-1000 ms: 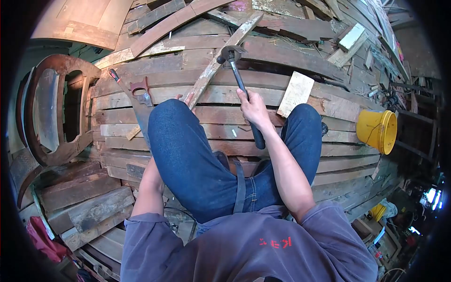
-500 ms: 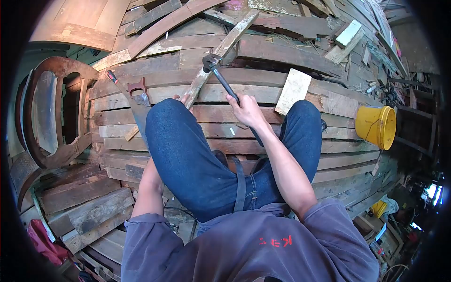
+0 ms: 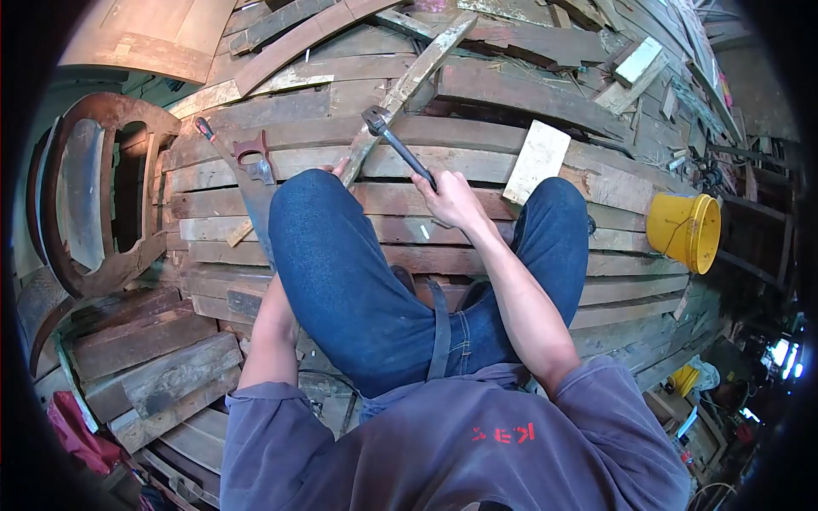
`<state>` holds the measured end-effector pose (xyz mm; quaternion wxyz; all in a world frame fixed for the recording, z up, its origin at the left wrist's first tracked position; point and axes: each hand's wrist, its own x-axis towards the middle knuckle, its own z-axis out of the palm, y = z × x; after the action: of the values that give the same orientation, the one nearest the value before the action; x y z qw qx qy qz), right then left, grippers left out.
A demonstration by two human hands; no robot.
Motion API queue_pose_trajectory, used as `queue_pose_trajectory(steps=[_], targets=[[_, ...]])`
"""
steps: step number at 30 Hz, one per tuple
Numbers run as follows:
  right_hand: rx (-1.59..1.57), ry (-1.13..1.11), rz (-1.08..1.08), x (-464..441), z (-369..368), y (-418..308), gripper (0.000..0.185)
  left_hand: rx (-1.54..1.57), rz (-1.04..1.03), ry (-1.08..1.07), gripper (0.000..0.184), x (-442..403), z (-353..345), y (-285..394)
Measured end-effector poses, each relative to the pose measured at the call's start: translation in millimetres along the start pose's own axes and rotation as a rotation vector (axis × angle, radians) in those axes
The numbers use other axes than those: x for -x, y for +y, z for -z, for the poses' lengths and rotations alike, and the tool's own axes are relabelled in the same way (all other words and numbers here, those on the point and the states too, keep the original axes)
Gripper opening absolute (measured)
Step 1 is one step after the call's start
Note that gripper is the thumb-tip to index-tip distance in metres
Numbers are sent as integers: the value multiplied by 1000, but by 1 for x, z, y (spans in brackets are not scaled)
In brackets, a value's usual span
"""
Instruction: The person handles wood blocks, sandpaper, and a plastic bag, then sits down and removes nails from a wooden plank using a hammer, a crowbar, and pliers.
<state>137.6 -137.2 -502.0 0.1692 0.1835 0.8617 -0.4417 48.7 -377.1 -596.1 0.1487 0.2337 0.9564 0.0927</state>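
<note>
My right hand (image 3: 452, 199) is wrapped round the dark handle of a claw hammer (image 3: 400, 148). The hammer's head lies over a long, narrow, worn wooden strip (image 3: 417, 75), which slants up and away across the planks. At the near end of that strip, the fingertips of my left hand (image 3: 338, 169) show just past my knee and hold it; the rest of the hand is hidden behind the knee. A handsaw (image 3: 254, 158) with a reddish-brown handle and a second blade with a red-tipped handle (image 3: 204, 129) lie to the left. A pale board (image 3: 537, 162) lies near my right knee.
A yellow bucket (image 3: 683, 232) stands at the right. On the left are an oval wooden frame (image 3: 100, 196) and stacked timber (image 3: 175, 375). Loose boards (image 3: 319, 43) and scraps lie at the far side. Gaps run between the floor planks (image 3: 400, 204).
The hammer has swung left and down, from raised right of the strip to over it, my right hand turning with it. My left hand stays at the strip's near end.
</note>
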Motion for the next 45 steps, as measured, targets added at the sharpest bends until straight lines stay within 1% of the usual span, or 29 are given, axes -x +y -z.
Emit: queue_pose_trajectory(steps=[5, 8, 9, 11, 12, 17, 19, 20, 22, 23, 26, 29, 32, 35, 37, 38, 39, 41, 44, 45], targets=[[35, 1, 13, 2, -2, 6, 42, 32, 31, 12, 67, 1, 4, 5], [22, 45, 47, 2, 4, 4, 43, 93, 104, -137, 64, -4, 25, 5], [9, 61, 48, 5, 6, 3, 43, 313, 129, -163, 62, -4, 36, 6], [4, 19, 20, 8, 13, -2, 42, 756, 185, -226, 59, 1, 54, 7], [6, -4, 10, 9, 16, -4, 42, 616, 177, -184, 59, 2, 51, 3], [-31, 71, 21, 11, 16, -2, 40, -66, 121, 48, 60, -1, 10, -34], [-66, 68, 3, 15, 21, -6, 39, 51, 191, 10, 67, 5, 36, 5], [-63, 89, 10, 14, 19, -3, 42, 110, 231, -5, 70, 6, 46, 18], [-54, 124, 32, 11, 15, 1, 48, 40, 159, 86, 69, 4, 13, 4], [-56, 117, 33, 11, 15, 1, 48, 4, 123, 134, 68, 1, -3, -7], [-62, 108, 44, 10, 16, -1, 46, 102, 160, 12, 78, -5, 12, -9], [-59, 108, 50, 10, 16, 1, 43, 323, 221, -66, 74, -19, 13, -32], [-41, 79, 28, 9, 17, -1, 39, 796, 369, -138, 63, -7, 53, -6], [-25, 54, 14, 8, 18, 0, 40, 884, 144, -66, 52, -10, 33, -44], [1, 38, 6, 7, 18, 4, 40, 693, 82, -49, 49, -14, 14, -70], [-3, 40, 0, 7, 18, 4, 40, 600, 97, -7, 48, -17, 5, -78], [-7, 43, -5, 7, 18, 5, 40, 507, 116, 34, 47, -18, 5, -79], [-18, 61, 2, 8, 19, 3, 39, 322, 244, 180, 48, -19, -1, -75], [-31, 85, 22, 10, 19, -1, 39, 110, 198, 41, 56, 1, 51, -9], [-30, 85, 21, 10, 19, -1, 38, 101, 213, 79, 59, -1, 38, -20]])
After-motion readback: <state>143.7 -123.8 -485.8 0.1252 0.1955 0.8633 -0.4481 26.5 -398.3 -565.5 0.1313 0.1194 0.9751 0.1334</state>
